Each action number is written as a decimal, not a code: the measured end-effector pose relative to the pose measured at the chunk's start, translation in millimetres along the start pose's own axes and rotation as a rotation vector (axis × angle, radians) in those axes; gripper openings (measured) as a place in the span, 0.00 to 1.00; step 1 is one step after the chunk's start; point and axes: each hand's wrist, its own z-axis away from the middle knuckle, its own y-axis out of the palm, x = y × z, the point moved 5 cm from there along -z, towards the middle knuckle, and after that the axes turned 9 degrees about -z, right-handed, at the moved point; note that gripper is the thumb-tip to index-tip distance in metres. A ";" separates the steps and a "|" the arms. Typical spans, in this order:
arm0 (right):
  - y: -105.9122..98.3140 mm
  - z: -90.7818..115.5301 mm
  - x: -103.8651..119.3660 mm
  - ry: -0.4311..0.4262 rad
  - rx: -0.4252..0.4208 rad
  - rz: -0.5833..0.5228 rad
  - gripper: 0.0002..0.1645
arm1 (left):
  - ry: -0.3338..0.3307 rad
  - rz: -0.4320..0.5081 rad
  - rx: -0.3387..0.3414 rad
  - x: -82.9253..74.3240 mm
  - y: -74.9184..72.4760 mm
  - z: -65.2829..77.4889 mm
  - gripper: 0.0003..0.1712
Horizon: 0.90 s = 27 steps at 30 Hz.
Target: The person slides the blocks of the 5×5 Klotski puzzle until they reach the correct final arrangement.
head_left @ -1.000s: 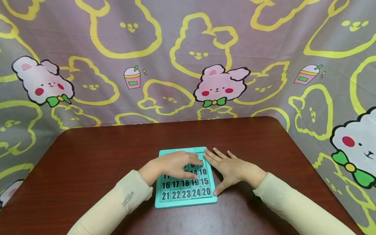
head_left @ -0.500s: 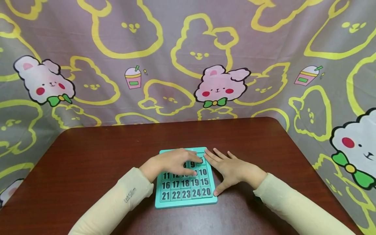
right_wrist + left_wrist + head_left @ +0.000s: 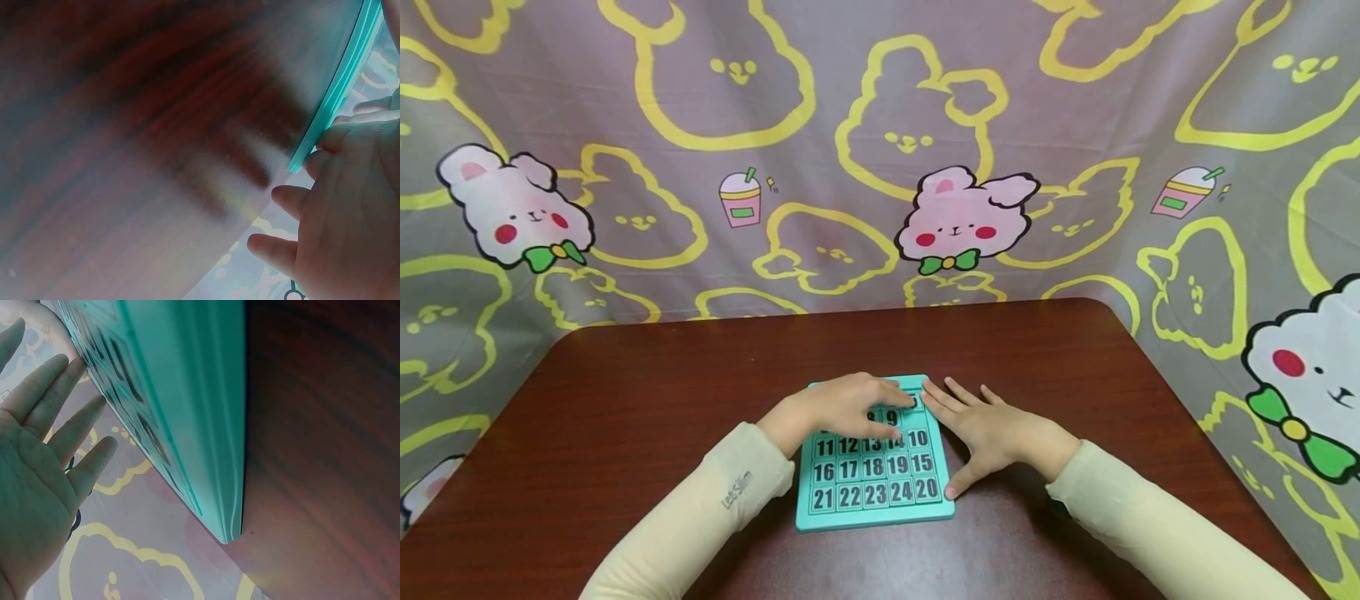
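Note:
A turquoise number slide puzzle lies flat on the table, its tiles carrying large black numerals. Over its upper rows stretches my left hand, hiding part of them. The index fingertip is on the 5 tile at the top right, and the thumb hovers by the 14. In the left wrist view, the left hand's fingers are spread above the puzzle. My right hand rests on the table with fingers spread, fingertips and thumb against the puzzle's right edge. The right wrist view shows that hand beside the turquoise frame.
The table is dark reddish wood with rounded far corners. Behind it and at both sides hangs a grey-pink curtain with yellow outlines and bunny heads.
The left index finger has slid the 5 tile away from me into the top right corner; a bare slot now shows between it and the 10. The right hand has stayed in place.

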 end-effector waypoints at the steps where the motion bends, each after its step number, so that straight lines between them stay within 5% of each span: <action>1: 0.2 0.0 -0.2 -0.001 0.000 0.000 0.81 | -0.001 0.001 -0.001 0.1 -0.1 -0.1 0.32; 12: 0.4 0.0 -0.7 -0.007 0.004 -0.008 0.80 | -0.038 -0.030 -0.006 2.6 -0.2 0.5 0.32; 27: -0.5 -0.2 0.3 -0.005 0.005 -0.008 0.80 | 0.011 -0.044 -0.031 -23.7 -6.8 23.5 0.31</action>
